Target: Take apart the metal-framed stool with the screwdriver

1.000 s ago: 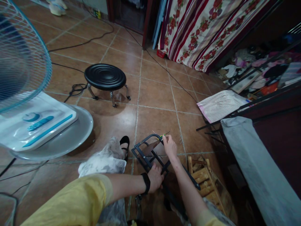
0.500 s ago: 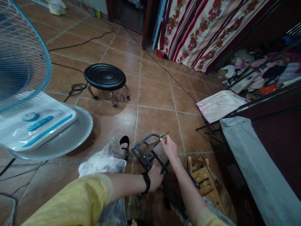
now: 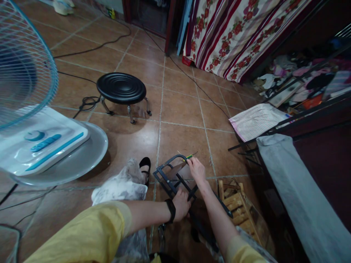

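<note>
A dark metal frame (image 3: 163, 176) of tubular bars, with one rounded end, tilts in front of my legs. My left hand (image 3: 181, 205), with a black band at its wrist, is wrapped round its lower bars. At the rounded end, my right hand (image 3: 196, 168) has thumb and fingers closed on the frame's curved bar; whether it also pinches something small cannot be seen. Just beyond those fingers a screwdriver with a yellow-green handle (image 3: 188, 157) lies on the floor, near a few thin slivers. The frame's lower part is hidden behind my forearms.
To the left stands a fan (image 3: 30, 69) on a round grey base (image 3: 95, 146). A black round stool (image 3: 122, 87) is ahead, with cables across the tiles. Close on the right are a small wooden stool (image 3: 241, 208) and a cloth-covered bench (image 3: 298, 182). A floral curtain (image 3: 227, 33) hangs behind.
Very little differs. My right hand has shifted slightly at the frame's curved end, and the view has moved a touch. My left hand keeps its grip.
</note>
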Available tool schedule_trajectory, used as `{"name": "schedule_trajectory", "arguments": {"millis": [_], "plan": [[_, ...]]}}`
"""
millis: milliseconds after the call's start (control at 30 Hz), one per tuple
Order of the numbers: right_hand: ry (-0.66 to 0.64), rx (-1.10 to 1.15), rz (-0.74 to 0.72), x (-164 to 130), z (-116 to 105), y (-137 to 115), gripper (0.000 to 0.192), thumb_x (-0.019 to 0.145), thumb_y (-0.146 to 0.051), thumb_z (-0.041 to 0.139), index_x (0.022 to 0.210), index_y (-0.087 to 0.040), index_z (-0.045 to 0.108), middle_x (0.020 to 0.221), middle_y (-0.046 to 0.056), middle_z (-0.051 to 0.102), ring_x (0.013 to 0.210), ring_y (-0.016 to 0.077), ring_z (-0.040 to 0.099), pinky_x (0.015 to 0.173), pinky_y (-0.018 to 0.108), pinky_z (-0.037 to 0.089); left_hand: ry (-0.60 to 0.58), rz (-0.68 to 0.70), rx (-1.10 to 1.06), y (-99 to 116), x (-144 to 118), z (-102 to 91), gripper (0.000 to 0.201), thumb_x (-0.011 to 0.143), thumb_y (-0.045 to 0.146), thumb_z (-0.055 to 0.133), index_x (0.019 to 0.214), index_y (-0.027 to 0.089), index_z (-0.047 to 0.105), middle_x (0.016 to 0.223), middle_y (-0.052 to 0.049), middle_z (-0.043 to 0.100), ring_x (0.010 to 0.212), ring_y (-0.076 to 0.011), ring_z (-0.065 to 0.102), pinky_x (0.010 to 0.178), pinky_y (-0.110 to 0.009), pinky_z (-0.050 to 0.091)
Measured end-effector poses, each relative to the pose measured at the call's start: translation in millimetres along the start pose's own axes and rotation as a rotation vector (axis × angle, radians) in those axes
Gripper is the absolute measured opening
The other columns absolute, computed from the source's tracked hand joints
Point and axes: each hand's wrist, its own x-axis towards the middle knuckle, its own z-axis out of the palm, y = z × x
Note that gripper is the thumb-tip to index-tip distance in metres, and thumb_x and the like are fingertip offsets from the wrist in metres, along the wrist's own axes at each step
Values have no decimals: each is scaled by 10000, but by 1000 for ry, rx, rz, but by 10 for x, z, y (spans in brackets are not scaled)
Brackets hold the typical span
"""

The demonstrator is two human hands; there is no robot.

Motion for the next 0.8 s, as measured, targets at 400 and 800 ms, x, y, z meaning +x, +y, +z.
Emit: {"name": "schedule_trajectory", "arguments": {"millis": [400, 800], "plan": [[-16, -161, -49, 44, -6, -18, 275, 957, -409, 347, 905, -222, 542, 903, 24, 622, 756, 142, 573, 614, 244, 296, -38, 12, 42, -31, 43, 95, 515, 752, 564, 558, 1065, 165, 649, 1175, -211, 558, 1101, -354, 452, 961, -569, 184], [-36, -149, -155, -21, -65, -2, 261, 976, -341, 305, 1007, -239, 543, 957, 31, 613, 838, 144, 565, 687, 239, 318, -93, 4, 37, 0, -7, -92, 478, 776, 520, 557, 1046, 138, 655, 1122, -217, 579, 1087, -346, 472, 977, -558, 178]]}}
